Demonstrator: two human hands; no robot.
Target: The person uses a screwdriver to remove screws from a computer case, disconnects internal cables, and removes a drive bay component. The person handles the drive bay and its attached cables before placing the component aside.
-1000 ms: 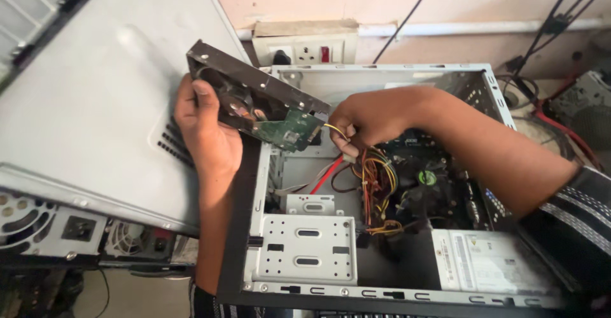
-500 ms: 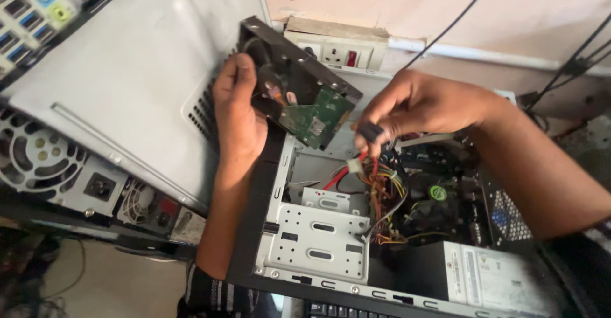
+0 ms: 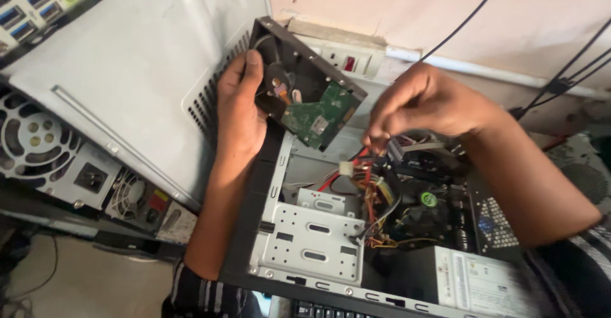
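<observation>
My left hand (image 3: 240, 111) grips a black hard drive (image 3: 304, 82) by its left edge, circuit side up, with its green board (image 3: 320, 114) facing me. The drive is tilted above the back corner of an open computer case (image 3: 267, 210). My right hand (image 3: 428, 105) is to the right of the drive, fingers pinched on the end of a cable from the bundle of red, yellow and black wires (image 3: 368, 184) inside the case. The cable end is blurred and apart from the drive.
A second grey computer case (image 3: 127, 76) lies on its side at the left, fan grille (image 3: 30, 137) toward me. A metal drive cage (image 3: 315, 241) and a power supply (image 3: 477, 280) sit at the case's near side. A wall socket strip (image 3: 347, 54) and black cables (image 3: 560, 82) run behind.
The view has shifted, so the hands and drive sit higher and more central. My right hand has lifted up and away from the wires inside the case, still pinching a cable.
</observation>
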